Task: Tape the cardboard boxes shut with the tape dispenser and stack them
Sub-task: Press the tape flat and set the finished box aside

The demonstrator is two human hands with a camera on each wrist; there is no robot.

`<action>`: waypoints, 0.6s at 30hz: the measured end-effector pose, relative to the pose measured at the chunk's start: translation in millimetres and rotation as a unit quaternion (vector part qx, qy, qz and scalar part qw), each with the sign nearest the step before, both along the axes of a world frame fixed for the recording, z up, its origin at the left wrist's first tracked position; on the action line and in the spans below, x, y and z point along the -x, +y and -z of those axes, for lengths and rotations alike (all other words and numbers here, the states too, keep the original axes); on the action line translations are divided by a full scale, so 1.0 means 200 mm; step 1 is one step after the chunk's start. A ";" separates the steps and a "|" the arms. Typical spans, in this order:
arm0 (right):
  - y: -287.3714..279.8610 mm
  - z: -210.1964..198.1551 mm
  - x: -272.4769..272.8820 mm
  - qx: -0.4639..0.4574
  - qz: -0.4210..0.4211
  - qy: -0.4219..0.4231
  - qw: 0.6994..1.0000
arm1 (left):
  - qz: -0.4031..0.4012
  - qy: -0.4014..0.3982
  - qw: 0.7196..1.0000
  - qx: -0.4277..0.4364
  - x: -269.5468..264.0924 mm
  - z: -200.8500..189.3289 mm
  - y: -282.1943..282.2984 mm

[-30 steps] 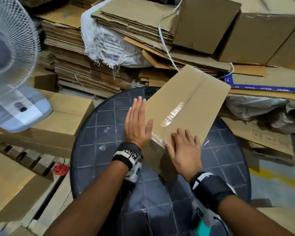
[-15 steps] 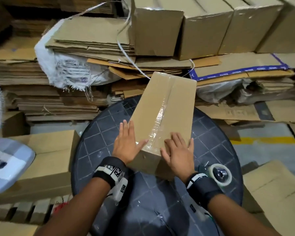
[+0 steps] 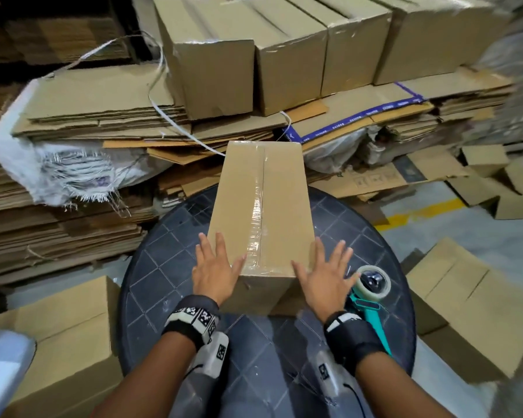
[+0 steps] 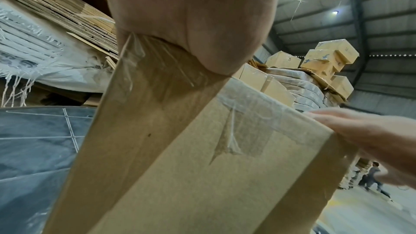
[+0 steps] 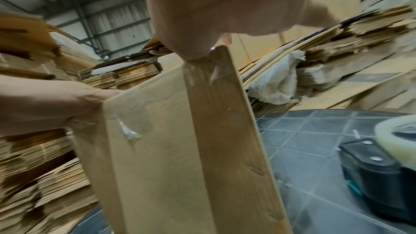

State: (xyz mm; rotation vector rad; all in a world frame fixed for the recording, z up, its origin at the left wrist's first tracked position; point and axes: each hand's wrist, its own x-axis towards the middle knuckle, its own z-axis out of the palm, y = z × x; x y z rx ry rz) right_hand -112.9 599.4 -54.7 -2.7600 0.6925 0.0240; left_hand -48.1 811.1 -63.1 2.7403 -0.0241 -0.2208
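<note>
Two flat hands clasp one cardboard box on the round dark table; left hand and right hand press straight fingers against its near sides, thumbs over the taped top; just beyond the right fingers lies the tape dispenser.

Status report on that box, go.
Left hand and right hand flat against the near corners of the cardboard box, holding nothing. Top seam taped, box on the round table. Tape dispenser parked right of the right hand; nothing blocking.
</note>
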 end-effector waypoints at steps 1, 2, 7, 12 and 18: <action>-0.03 0.01 0.01 -0.025 0.011 -0.004 1.000 | 0.001 0.006 1.000 0.013 -0.01 0.00 0.01; -0.04 0.02 0.01 -0.055 0.022 -0.013 0.998 | 0.006 0.011 0.999 0.032 -0.02 0.00 0.02; -0.13 0.12 0.00 -0.280 0.142 -0.176 0.933 | -0.069 0.018 0.926 0.370 -0.10 -0.05 0.16; -0.14 0.04 -0.03 -0.502 0.291 -0.150 0.801 | -0.264 0.040 0.817 0.511 -0.14 -0.04 0.30; -0.06 -0.17 -0.17 -0.560 0.160 -0.061 0.810 | -0.140 0.181 0.861 0.455 -0.39 0.34 0.17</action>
